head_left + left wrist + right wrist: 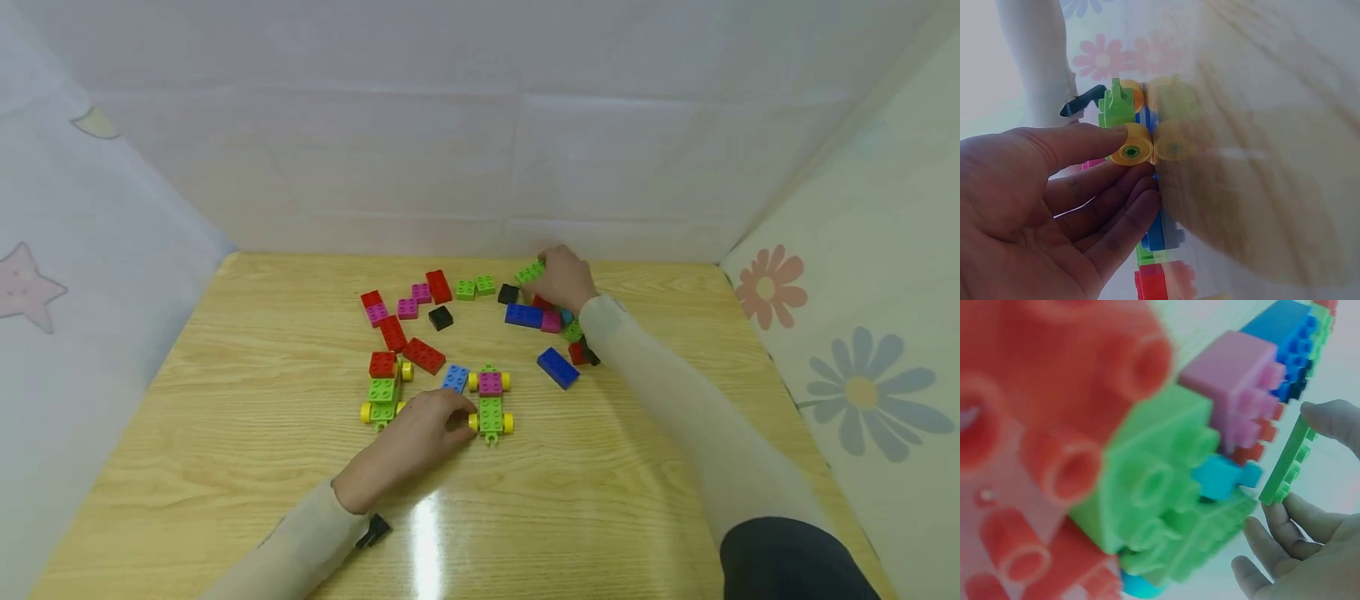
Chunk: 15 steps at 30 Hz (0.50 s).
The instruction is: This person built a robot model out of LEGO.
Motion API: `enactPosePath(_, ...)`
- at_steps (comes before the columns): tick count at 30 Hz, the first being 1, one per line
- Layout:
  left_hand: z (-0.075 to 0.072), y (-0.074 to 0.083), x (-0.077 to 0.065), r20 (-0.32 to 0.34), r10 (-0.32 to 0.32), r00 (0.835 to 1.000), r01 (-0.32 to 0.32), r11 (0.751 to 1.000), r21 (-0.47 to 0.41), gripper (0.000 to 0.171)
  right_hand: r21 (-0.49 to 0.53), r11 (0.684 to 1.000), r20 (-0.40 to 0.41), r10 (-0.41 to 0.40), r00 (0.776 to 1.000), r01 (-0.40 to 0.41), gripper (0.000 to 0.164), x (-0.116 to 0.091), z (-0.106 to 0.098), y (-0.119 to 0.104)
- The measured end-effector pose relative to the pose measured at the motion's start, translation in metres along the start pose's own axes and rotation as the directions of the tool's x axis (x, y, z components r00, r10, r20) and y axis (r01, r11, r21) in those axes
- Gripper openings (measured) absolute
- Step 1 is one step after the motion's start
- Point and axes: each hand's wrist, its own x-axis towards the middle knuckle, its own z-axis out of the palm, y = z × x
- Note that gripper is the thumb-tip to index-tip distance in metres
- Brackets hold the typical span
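Note:
My left hand (pixel 423 429) pinches the near left yellow wheel (pixel 1135 140) of a green wheeled base (pixel 491 415) between thumb and fingers. A magenta brick (pixel 491 383) sits on that base's far end. At the back right, my right hand (pixel 567 279) grips a thin, studded light-green brick (pixel 1288 464) by its ends, thumb at one and fingers at the other. Below that hand are a black brick (pixel 508 294) and a long blue brick (pixel 522 315). Left of my left hand stands another green wheeled base (pixel 382 410), topped with green and red bricks and partly covered by the hand.
A light-blue brick (pixel 454 378) lies just beyond my left hand. Red (pixel 423 355), magenta (pixel 407 309), green (pixel 466 290) and black (pixel 441 317) bricks are scattered behind it. A blue brick (pixel 558 367) lies left of my right forearm, which partly hides several bricks. White cloth borders the table's back.

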Motion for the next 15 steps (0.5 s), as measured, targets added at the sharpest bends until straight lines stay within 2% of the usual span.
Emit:
enactPosePath(7,0.0,-0.001,0.002,0.008,0.003,1.0,-0.003,1.0,-0.004,0.02,0.13,0.991,0.007,-0.029,1.0,0.028,0.081,-0.014,-0.006,-0.011)
enactPosePath(12,0.001,-0.004,0.003,0.0,0.006,1.0,-0.006,1.0,0.01,0.02,0.249,0.966,0.022,-0.069,0.997,0.062,0.085,-0.029,-0.006,-0.017)
enactPosePath(15,0.002,-0.004,0.002,-0.003,0.007,1.0,-0.007,1.0,0.018,0.021,0.281,0.955,0.033,-0.108,0.994,0.095,0.084,-0.042,-0.006,-0.017)
